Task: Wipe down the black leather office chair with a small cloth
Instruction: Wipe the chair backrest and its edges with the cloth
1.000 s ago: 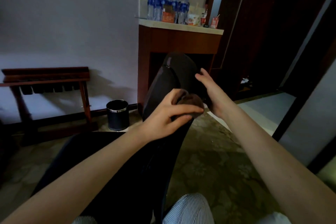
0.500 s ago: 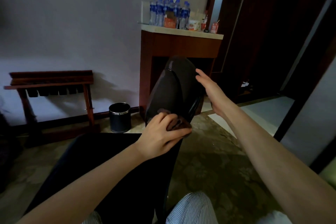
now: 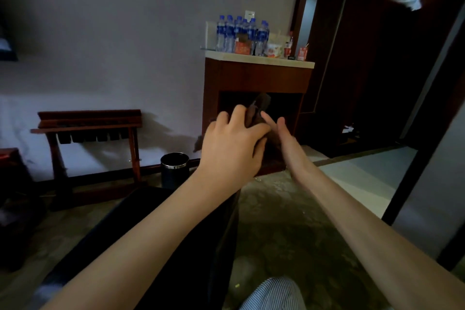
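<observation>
Cloth [image 3: 260, 108] is showing as a dark brown bunch sticking up from the left hand [image 3: 234, 145], whose fingers are curling over it and gripping it from above. Just beside it, the right hand [image 3: 283, 133] is hanging flat and edge-on with fingers straight and thumb raised, holding nothing; whether its forefinger is touching the cloth is not clear. Both hands are reaching forward and slightly up, the left one nearer to the chair [image 3: 208, 264]. That chair is lying below and between the two forearms as a black mass, its long axis running from the lower edge of the view up toward the hands, so any wiping stroke is probably going to travel along that line, back toward the person. Its upper end is sitting hidden behind the left hand, and its dark leather is blending into the shadowed recess under the worktop [image 3: 259, 59], so where the chair's top is ending, and whether the cloth is pressing on it or hovering clear, cannot be told. Dim light is swallowing the seat's outline at lower left too.
</observation>
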A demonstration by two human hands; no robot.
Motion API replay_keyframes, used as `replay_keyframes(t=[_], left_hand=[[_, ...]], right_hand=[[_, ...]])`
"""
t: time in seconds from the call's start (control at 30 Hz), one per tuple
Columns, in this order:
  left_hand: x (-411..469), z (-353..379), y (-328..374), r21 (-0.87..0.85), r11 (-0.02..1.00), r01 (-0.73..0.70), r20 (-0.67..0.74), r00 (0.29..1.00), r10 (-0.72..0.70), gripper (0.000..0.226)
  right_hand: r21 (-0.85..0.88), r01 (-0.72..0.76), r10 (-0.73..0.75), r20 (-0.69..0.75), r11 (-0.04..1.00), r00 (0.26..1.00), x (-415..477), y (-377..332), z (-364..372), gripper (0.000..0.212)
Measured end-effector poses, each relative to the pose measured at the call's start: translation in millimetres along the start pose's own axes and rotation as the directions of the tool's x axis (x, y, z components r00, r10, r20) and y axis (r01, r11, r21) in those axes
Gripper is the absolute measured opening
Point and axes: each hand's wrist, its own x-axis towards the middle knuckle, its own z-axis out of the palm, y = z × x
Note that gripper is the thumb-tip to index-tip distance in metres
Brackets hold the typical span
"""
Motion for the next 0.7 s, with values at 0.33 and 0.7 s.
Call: replay_keyframes(t=[0.33,0.7], left_hand=[[-36,-45,5,0.458,0.85,0.259,-0.1,0.966,-0.24,0.019],[-80,-86,-72,0.548,0.753,0.365,-0.297,0.926,-0.233,0.02]], right_hand=[[0.088,0.146,-0.163,0.231,0.985,0.959,-52,-25,45,0.065],[-0.068,0.496,-0.482,0.157,0.865,0.862,-47,-31,78,0.056]])
